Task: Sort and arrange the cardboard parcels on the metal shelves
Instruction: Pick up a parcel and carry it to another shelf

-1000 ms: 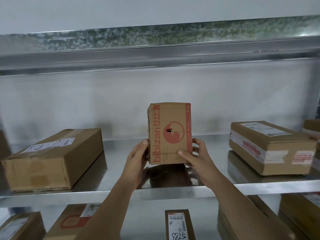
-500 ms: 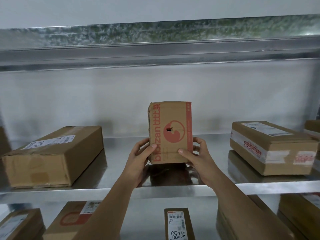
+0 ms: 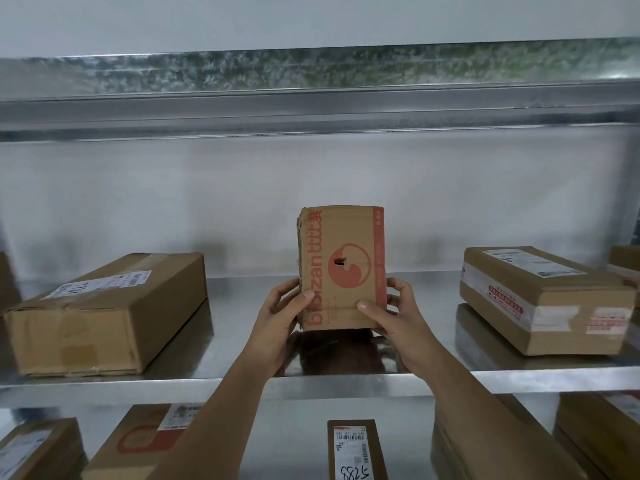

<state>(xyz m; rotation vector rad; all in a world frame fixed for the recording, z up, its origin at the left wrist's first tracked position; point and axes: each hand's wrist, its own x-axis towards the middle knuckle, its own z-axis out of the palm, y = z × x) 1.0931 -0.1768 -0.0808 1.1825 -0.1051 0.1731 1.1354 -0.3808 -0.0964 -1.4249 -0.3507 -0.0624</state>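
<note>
A small upright cardboard parcel [image 3: 343, 265] with red print and a small hole in its front stands in the middle of the metal shelf [image 3: 242, 341]. My left hand [image 3: 280, 317] grips its lower left edge, thumb on the front. My right hand [image 3: 398, 317] grips its lower right edge, thumb on the front and fingers curled round the side. A long brown parcel [image 3: 104, 317] with a white label lies at the left. A taped parcel [image 3: 543, 299] lies at the right.
Another parcel [image 3: 625, 265] shows at the far right edge. The shelf above [image 3: 311, 109] hangs overhead. On the lower shelf lie several parcels, among them a narrow labelled one [image 3: 353, 448] and a red-printed one [image 3: 145, 441]. Bare shelf lies either side of the held parcel.
The upright parcel has barely shifted. My left thumb has come round onto its front face. The view has risen slightly.
</note>
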